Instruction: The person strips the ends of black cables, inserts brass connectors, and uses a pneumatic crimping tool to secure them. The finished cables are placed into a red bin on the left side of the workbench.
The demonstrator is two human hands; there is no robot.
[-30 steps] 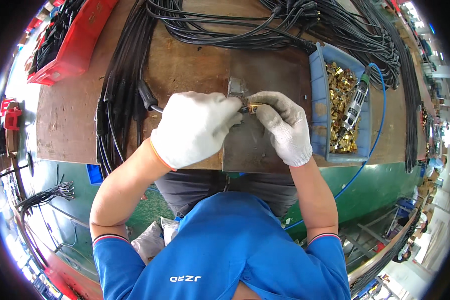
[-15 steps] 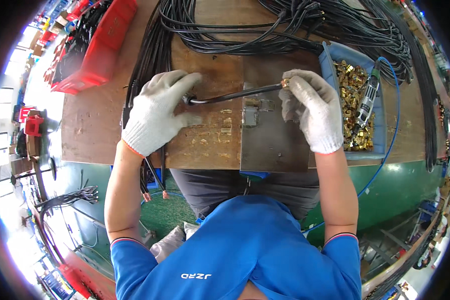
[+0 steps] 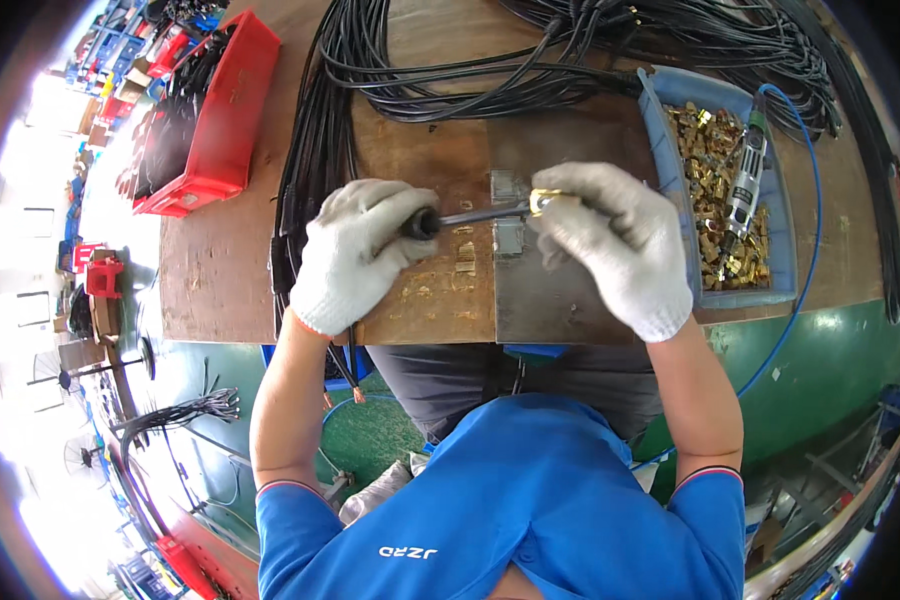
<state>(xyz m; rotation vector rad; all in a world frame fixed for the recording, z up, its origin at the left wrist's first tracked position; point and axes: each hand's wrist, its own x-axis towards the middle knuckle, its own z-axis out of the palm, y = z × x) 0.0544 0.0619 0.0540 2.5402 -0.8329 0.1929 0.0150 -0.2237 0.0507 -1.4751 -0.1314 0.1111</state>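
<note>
Both hands wear white knitted gloves and are raised over the near part of the table. My left hand [image 3: 355, 250] is closed round a black cable, and a dark round sleeve [image 3: 425, 223] shows at its fingertips. A short stretch of cable [image 3: 480, 214] runs from there to my right hand [image 3: 625, 240]. Between thumb and forefinger, my right hand pinches a small brass fitting [image 3: 540, 201] at the cable's end. The other fingers of my right hand are curled below and partly hidden.
At my right stands a blue bin [image 3: 748, 299] of brass fittings [image 3: 705, 165], with a pneumatic screwdriver [image 3: 744, 190] and blue hose lying across it. Black cable bundles [image 3: 450, 95] cover the far table. A red crate [image 3: 240, 110] of black parts stands far left.
My hands have come closer together, so less cable shows between them. My left hand has moved right, and my right hand, still pinching the fitting, has moved left. The view has shifted slightly.
</note>
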